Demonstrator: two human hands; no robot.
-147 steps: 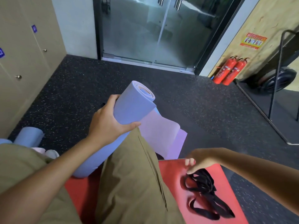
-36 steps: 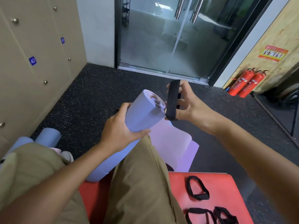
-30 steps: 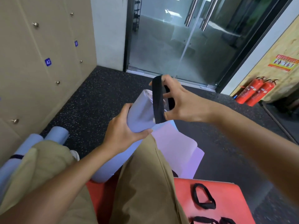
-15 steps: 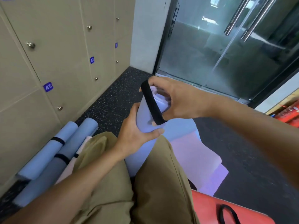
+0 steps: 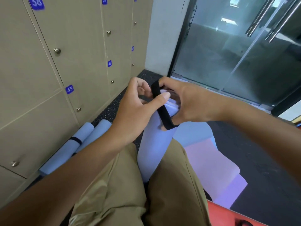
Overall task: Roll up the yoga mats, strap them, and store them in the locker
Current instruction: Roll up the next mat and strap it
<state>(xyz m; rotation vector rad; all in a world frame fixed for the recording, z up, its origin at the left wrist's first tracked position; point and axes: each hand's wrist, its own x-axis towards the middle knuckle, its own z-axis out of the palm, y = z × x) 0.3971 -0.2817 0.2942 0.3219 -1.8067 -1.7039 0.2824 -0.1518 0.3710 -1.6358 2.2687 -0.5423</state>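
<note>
While the mat stands between the knees, both hands pinch the strap at its top: left hand at 9 o'clock, right hand at 3.

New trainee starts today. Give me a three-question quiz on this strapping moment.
1. True or false: the black strap sits at the top end of the rolled mat.
2. Which hands hold the strap: A left only, B right only, C both?
3. What lies along the lockers?

Key: 1 true. 2 C: left hand and right hand. 3 Two rolled blue mats, at least one with a black strap.
</note>
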